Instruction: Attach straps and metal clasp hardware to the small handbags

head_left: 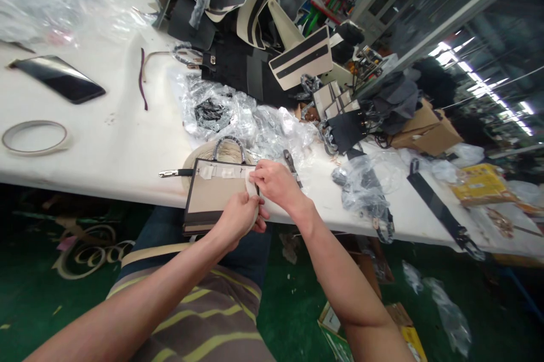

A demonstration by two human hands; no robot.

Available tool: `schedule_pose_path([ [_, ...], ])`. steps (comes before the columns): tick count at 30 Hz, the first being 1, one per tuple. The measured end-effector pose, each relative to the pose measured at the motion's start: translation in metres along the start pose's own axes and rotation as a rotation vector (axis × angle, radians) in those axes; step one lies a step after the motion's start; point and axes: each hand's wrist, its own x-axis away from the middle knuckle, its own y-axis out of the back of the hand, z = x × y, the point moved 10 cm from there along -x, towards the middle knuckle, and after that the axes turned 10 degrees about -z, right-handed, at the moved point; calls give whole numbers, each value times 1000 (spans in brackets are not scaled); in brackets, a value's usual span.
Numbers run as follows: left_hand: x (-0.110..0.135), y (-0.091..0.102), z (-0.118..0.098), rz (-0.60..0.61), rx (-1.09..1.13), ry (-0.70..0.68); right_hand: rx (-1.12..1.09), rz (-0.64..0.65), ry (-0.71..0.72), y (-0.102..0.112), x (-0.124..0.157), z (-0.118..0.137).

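Observation:
A small beige handbag (212, 195) with dark trim leans at the table's front edge, above my lap. Its dark, plastic-wrapped handle (228, 140) stands up from the top, and a dark strap end with a metal clasp (169, 173) sticks out left. Short whitish tape pieces (228, 173) lie along its upper edge. My left hand (242, 216) is closed around the bag's right side, fingers curled past the edge. Just above, my right hand (274, 182) pinches a white strip (250, 183) against the upper right corner. Its fingertips partly cover the strip.
Behind the bag lies a heap of clear plastic wrap (255, 121). Black and beige bag parts (301, 59) pile up farther back. To the left are a tape roll (34, 136) and a dark flat panel (62, 77). Wrapped straps (440, 203) and a cardboard box (427, 130) sit rightward.

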Motion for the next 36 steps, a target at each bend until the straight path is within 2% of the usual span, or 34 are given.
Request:
schedule_pose_path([
  [5, 1, 8, -1, -10, -68, -135, 128, 75, 39, -2, -3, 11],
  [10, 1, 14, -10, -85, -146, -210, 162, 93, 6, -7, -5, 12],
  [17, 2, 17, -17, -108, -135, -224, 131, 104, -46, -10, -15, 9],
  [19, 8, 12, -20, -94, -138, -205, 104, 119, -70, -11, -18, 7],
  [22, 24, -7, -22, -8, -171, -206, 70, 131, -75, -10, -24, 5],
  [25, 39, -11, -10, 53, -205, -184, 27, 118, -39, -5, -24, 4],
  [26, 42, -5, -2, 55, -215, -166, 10, 110, -25, -4, -21, 5],
  [28, 47, 20, 11, 44, -238, -152, -18, 66, -19, 1, -11, 8],
  [30, 52, 61, 16, -22, -255, -175, -24, -41, -50, 7, 5, 12],
  [33, 64, 128, 6, -168, -316, -246, 8, -218, -104, 4, 32, 24],
  [36, 77, 180, -16, -342, -373, -310, 35, -285, -183, -15, 50, 33],
])
